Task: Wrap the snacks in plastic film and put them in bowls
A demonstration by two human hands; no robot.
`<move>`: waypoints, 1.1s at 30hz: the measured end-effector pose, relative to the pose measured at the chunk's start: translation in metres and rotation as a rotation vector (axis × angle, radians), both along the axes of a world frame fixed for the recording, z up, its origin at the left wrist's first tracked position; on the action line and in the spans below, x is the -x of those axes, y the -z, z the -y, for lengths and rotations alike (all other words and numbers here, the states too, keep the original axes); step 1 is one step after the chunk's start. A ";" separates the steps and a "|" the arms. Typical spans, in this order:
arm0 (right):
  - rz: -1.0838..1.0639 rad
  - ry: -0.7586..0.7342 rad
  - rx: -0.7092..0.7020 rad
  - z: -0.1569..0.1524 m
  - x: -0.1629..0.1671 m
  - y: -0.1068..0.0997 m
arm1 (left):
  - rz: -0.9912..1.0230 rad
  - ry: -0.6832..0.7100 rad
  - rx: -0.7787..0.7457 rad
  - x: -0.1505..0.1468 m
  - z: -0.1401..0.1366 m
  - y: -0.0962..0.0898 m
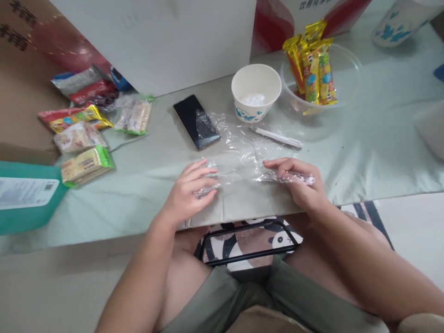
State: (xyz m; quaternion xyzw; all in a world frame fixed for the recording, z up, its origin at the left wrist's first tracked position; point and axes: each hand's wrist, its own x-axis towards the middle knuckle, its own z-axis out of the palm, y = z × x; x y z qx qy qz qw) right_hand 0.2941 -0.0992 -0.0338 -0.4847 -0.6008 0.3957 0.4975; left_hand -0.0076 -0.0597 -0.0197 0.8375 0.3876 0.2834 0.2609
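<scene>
Clear plastic film (239, 159) lies spread on the pale green surface (364, 152) at its near edge, and both hands press on it. The left hand (189, 194) lies palm down on the film's left end, fingers (199, 173) slightly spread and flat, apparently to pin that side. The right hand (300, 182) covers the right end, its fingers together and curled over a bunched strip of the film, which looks like a way of pulling the sheet taut between the two hands. Just beyond the film sit a dark phone (196, 121), partly under a corner of the plastic, and a white pen (277, 137). A white paper bowl (255, 91) stands far of these, beside a clear bowl (347, 69) holding upright yellow snack packets (314, 64). More wrapped snacks (81, 134) lie scattered at far left, well apart from the hands, within reach but out of the working area.
</scene>
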 end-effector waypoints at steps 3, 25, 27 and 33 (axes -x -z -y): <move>0.003 -0.054 -0.024 -0.004 0.001 -0.001 | 0.113 -0.067 0.016 0.002 0.001 0.003; 0.432 0.540 -0.242 -0.016 0.007 0.012 | 0.099 -0.675 0.383 -0.002 -0.008 -0.002; 0.566 0.488 -0.475 -0.004 0.017 0.007 | -0.007 -0.717 0.337 -0.004 -0.006 -0.003; 0.832 -0.237 -0.401 0.032 0.058 0.001 | -0.142 -0.782 0.214 -0.007 -0.005 0.002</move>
